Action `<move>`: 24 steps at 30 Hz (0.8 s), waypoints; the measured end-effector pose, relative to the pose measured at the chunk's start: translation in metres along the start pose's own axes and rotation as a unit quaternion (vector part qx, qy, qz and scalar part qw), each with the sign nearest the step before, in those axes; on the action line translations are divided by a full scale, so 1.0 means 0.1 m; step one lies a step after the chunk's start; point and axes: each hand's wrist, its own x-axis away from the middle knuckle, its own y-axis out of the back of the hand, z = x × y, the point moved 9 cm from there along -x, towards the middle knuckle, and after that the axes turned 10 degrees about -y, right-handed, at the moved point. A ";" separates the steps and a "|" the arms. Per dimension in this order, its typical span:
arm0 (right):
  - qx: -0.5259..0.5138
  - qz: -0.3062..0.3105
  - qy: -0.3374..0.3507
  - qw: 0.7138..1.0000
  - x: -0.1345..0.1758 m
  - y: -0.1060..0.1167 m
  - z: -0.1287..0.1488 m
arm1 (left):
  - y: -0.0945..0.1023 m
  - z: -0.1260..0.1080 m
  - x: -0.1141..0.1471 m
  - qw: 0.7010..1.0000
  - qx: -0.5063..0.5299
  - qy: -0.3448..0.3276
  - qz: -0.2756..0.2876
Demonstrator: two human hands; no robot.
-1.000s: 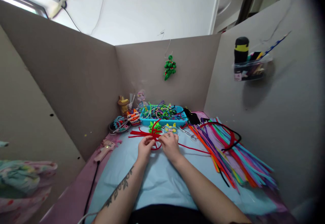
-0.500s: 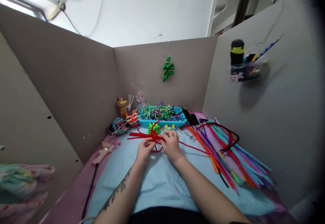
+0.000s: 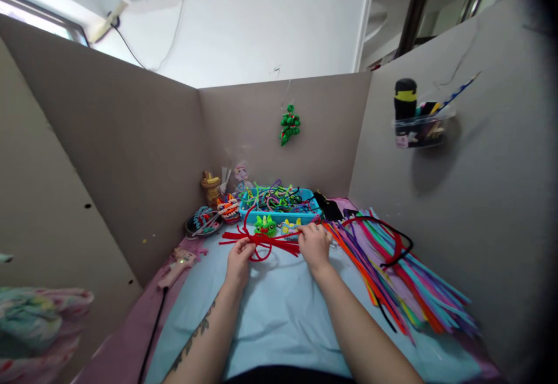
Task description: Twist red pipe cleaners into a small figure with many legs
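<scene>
A bundle of red pipe cleaners (image 3: pixel 281 246) lies crosswise in front of me, gathered at its middle, with one strand curving upward and a loop hanging below. My left hand (image 3: pixel 239 259) is closed, pinching the bundle near that middle. Off to the right, my right hand (image 3: pixel 314 247) is closed with its fingertips on a single red strand that runs back to the bundle. Just behind the bundle sit a green pipe-cleaner figure (image 3: pixel 265 226) with a face and a blue and yellow one (image 3: pixel 291 227), partly hidden.
A blue tray (image 3: pixel 279 216) of tangled pipe-cleaner scraps stands at the back. Many coloured pipe cleaners (image 3: pixel 392 273) are spread at right. A glue gun (image 3: pixel 176 269) with a cord and a dark dish (image 3: pixel 204 224) are at left. Grey panels (image 3: pixel 152 157) enclose the table.
My right hand has moved right, away from the bundle's middle, drawing a red strand out. My left hand has shifted slightly left. The view has tilted up a little.
</scene>
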 end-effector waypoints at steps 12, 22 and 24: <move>-0.272 0.039 -0.038 0.961 -0.16 -0.05 -0.26 | -0.05 -0.03 0.03 1.000 0.004 0.006 0.004; -0.512 0.143 -0.141 0.835 0.01 -0.24 -0.09 | -0.13 -0.07 0.06 0.999 -0.039 -0.004 0.037; -0.543 0.164 -0.182 0.803 0.03 -0.34 -0.10 | -0.16 -0.08 0.07 0.997 -0.051 -0.009 0.053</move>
